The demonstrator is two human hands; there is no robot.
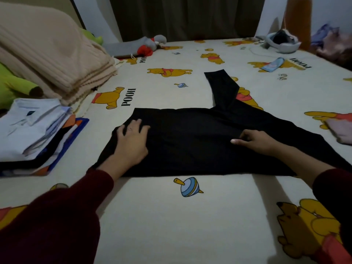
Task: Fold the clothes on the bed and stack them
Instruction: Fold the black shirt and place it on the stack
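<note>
Pressing flat black garment, cartoon-print sheet

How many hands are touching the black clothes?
2. The left hand lies flat on the left part of the black garment; the right hand, fingers curled, grips its right part.

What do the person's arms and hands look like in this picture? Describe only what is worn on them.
Both arms wear long dark maroon sleeves that end at the wrists, in a soft, plain fabric with no visible pattern. The left hand is bare apart from a thin ring on one finger. The right hand is bare, with no ring, watch or glove visible.
</note>
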